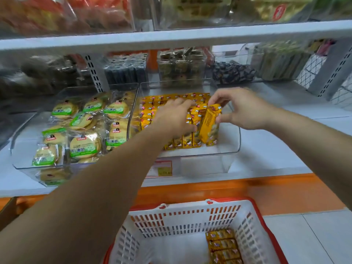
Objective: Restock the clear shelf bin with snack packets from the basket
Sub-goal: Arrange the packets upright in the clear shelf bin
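Sitting nearest, a white slotted plastic basket (190, 221) with a red rim holds a few glossy yellow snack packets (222, 244) in its right corner. Above, on the white shelf (266, 153), the clear shelf bin (228, 141) carries rows of the same rectangular packets standing on edge. The left hand (173, 117) lies spread, fingers fairly straight, pressing on those rows. The right hand (242, 109) pinches one tilted packet (209, 124) between thumb and fingers at the rows' right end. Round biscuits (83, 145) fill the neighbouring clear tub (24, 149).
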